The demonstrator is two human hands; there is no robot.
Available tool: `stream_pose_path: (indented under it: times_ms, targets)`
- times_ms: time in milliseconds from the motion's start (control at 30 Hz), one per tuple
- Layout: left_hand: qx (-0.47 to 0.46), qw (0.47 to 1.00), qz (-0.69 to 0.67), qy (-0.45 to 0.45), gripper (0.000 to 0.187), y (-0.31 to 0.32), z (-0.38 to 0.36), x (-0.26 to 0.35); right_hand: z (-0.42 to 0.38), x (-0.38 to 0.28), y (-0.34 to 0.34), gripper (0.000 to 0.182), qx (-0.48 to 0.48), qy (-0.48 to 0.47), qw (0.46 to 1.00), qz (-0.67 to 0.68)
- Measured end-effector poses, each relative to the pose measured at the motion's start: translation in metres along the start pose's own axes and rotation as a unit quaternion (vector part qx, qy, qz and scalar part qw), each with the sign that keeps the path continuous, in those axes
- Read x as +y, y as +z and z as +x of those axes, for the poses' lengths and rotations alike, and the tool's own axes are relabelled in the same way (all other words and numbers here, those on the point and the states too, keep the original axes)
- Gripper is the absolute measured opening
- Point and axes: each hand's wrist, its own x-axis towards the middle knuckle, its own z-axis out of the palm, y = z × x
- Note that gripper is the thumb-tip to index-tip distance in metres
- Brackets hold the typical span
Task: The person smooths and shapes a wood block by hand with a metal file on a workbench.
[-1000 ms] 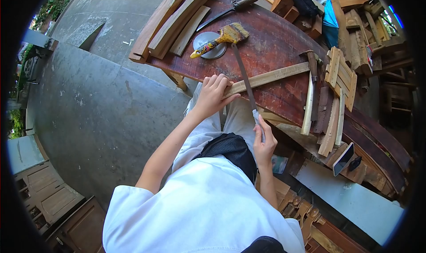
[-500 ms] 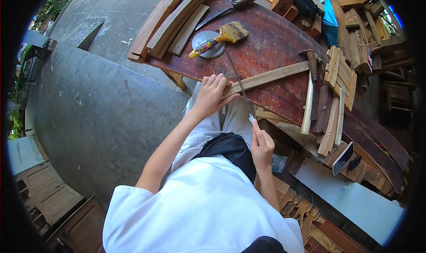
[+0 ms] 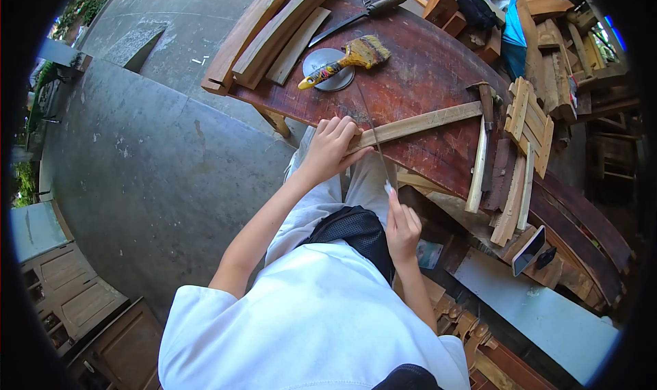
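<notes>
A long pale wooden strip (image 3: 428, 121) lies on the dark red table (image 3: 417, 68), its near end at the table's edge. My left hand (image 3: 330, 149) is closed around that near end. My right hand (image 3: 404, 227) grips the pale handle of a thin saw-like blade (image 3: 375, 133), its index finger stretched along the handle. The blade crosses over the strip just right of my left fingers and points away from me. Its teeth are too small to make out. Beyond it, a paint brush (image 3: 349, 58) rests on a round metal lid (image 3: 328, 70).
Curved wooden pieces (image 3: 277, 37) and a long knife-like tool (image 3: 356, 17) lie at the table's far left. A hammer (image 3: 487, 109), wooden strips (image 3: 477, 164) and a slatted wooden piece (image 3: 528, 123) are at the right. A phone (image 3: 529, 250) stands lower right.
My right hand and the blade have shifted slightly relative to the strip. The table and its things appear a little further right in view. My left hand keeps its hold.
</notes>
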Motion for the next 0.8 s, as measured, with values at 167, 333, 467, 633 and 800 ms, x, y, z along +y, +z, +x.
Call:
stream_pose_path:
  times_ms: [167,333,467,633,800]
  targets:
    - [-0.006,1.0,-0.005,-0.001,0.038,-0.002,0.001,0.002,-0.007,0.003,0.006,0.054,0.027,0.0,1.0,0.004]
    - [-0.004,1.0,-0.01,0.0,0.038,-0.002,0.001,0.001,0.011,0.005,0.011,0.054,0.019,0.012,0.999,0.03]
    - [-0.002,1.0,-0.006,0.0,0.038,-0.001,0.002,0.001,-0.018,0.001,-0.005,0.04,0.003,0.027,1.0,0.008]
    - [-0.013,1.0,-0.002,0.006,0.038,-0.003,0.002,0.003,-0.007,0.0,0.003,0.04,0.022,0.03,0.999,0.013]
    - [-0.014,1.0,-0.005,0.003,0.037,-0.003,0.002,0.002,0.011,0.0,0.009,0.051,0.032,0.025,0.999,0.025]
